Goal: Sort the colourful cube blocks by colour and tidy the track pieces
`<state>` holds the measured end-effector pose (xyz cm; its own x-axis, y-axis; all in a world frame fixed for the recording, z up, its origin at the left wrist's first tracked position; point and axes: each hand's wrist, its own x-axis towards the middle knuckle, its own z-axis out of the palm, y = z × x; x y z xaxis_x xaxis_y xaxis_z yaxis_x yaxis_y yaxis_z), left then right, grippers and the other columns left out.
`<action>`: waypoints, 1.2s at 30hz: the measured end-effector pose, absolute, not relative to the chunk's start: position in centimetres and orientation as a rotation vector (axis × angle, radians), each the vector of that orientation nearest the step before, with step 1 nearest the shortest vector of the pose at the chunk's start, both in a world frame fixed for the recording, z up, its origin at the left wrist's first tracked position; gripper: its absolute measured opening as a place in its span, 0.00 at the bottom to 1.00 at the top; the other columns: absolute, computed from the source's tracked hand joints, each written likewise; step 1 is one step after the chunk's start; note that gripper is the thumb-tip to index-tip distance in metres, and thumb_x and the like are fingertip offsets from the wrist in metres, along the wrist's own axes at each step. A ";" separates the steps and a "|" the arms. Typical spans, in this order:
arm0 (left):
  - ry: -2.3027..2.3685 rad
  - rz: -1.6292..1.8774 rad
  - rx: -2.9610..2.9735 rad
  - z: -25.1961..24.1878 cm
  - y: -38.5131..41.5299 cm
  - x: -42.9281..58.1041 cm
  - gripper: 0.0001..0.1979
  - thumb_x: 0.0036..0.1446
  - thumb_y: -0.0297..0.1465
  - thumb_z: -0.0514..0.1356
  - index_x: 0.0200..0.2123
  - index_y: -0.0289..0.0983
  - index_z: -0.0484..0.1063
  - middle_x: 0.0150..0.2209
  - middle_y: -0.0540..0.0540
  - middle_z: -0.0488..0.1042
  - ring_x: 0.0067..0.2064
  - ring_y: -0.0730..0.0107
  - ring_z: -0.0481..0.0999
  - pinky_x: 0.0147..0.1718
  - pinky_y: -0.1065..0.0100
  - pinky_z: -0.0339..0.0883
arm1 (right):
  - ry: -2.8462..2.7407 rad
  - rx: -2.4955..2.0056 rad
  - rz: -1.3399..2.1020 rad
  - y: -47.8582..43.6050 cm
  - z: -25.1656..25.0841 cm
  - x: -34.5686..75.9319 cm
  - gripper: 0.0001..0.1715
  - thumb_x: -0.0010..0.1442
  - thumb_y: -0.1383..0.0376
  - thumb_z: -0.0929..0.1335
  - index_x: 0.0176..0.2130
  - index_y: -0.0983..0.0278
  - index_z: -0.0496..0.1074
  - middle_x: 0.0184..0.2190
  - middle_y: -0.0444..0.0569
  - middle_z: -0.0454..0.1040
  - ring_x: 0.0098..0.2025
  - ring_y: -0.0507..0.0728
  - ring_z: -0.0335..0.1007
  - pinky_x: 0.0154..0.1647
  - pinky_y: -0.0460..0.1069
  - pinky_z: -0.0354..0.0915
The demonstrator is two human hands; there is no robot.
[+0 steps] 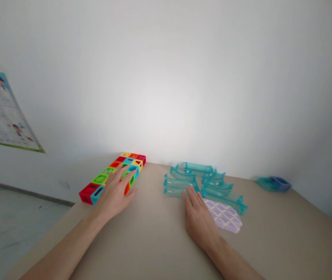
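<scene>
My left hand (116, 194) is open, its fingers spread over the right side of a block of colourful hollow cubes (100, 178) in red, green, yellow, orange and blue. The hand hides some of the cubes. My right hand (198, 217) lies flat with its fingers stretched forward, holding nothing visible. Its fingertips reach the near edge of several clear teal track pieces (182, 186), some straight and some curved. Just right of that hand, partly covered by it, is a flat lilac piece with a white lattice pattern (226, 217).
A teal and dark blue hollow piece (281, 184) sits near the back right of the beige table (151, 245). The white wall (166, 85) rises directly behind the table. A poster (5, 112) hangs at the left, above a grey floor (17, 221).
</scene>
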<state>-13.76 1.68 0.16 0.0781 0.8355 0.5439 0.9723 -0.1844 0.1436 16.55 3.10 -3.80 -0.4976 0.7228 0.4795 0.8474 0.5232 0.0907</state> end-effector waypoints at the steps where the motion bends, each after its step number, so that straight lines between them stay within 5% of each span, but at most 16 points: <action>1: -1.739 -0.870 -2.162 0.0 1.5 -12.6 0.25 0.60 0.35 0.54 0.60 0.37 0.62 0.64 0.38 0.58 0.67 0.52 0.52 0.63 0.52 0.52 | -2.397 -1.322 -0.424 3.0 -3.7 16.0 0.31 0.54 0.81 0.58 0.56 0.75 0.66 0.61 0.66 0.62 0.65 0.69 0.53 0.61 0.64 0.58; 7: -1.367 -0.820 -2.623 -1.7 2.4 -6.5 0.28 0.63 0.33 0.51 0.65 0.40 0.52 0.66 0.42 0.56 0.67 0.57 0.50 0.63 0.53 0.52 | -2.410 -1.321 -0.289 1.8 -2.4 14.2 0.23 0.61 0.71 0.60 0.54 0.66 0.68 0.56 0.57 0.68 0.58 0.64 0.61 0.61 0.60 0.54; 11: -1.387 -0.758 -2.710 -2.1 4.1 -5.0 0.28 0.61 0.35 0.54 0.63 0.36 0.56 0.63 0.39 0.59 0.63 0.56 0.59 0.60 0.53 0.57 | -2.256 -1.516 -0.381 2.4 -2.6 14.6 0.29 0.61 0.66 0.62 0.60 0.70 0.62 0.60 0.63 0.62 0.62 0.69 0.53 0.63 0.63 0.47; 16: -1.299 -0.792 -2.692 -1.2 3.8 -4.9 0.17 0.60 0.37 0.56 0.50 0.37 0.73 0.47 0.40 0.71 0.51 0.55 0.66 0.53 0.52 0.62 | -2.359 -1.477 -0.308 2.9 -2.1 15.5 0.24 0.63 0.63 0.61 0.57 0.66 0.64 0.55 0.58 0.67 0.58 0.67 0.58 0.62 0.65 0.45; 22: -1.331 -0.860 -2.668 0.3 3.6 -5.8 0.16 0.63 0.32 0.51 0.33 0.37 0.79 0.28 0.43 0.71 0.43 0.59 0.69 0.44 0.59 0.66 | -2.587 -1.206 -0.055 2.7 -0.1 15.9 0.13 0.62 0.64 0.64 0.48 0.60 0.68 0.43 0.50 0.70 0.48 0.60 0.63 0.50 0.53 0.58; 27: -1.519 -0.813 -2.636 0.2 4.4 -6.8 0.18 0.63 0.38 0.52 0.47 0.37 0.77 0.32 0.43 0.73 0.44 0.60 0.70 0.46 0.59 0.65 | -2.530 -1.312 -0.083 2.7 -0.3 15.9 0.11 0.60 0.63 0.66 0.44 0.62 0.70 0.40 0.51 0.71 0.46 0.61 0.64 0.46 0.53 0.58; 36: -1.743 -0.656 -2.515 -0.6 4.9 -9.0 0.18 0.60 0.37 0.54 0.49 0.36 0.76 0.33 0.42 0.73 0.43 0.57 0.69 0.45 0.60 0.65 | -2.285 -1.642 -0.261 3.0 -1.7 15.2 0.11 0.63 0.61 0.63 0.37 0.66 0.71 0.35 0.55 0.72 0.39 0.62 0.70 0.40 0.54 0.61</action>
<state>-8.97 4.88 -0.61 0.2914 0.8926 0.3439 0.8978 -0.3793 0.2237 15.23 3.02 -1.69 -0.2924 0.8876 0.3559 0.9450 0.3251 -0.0344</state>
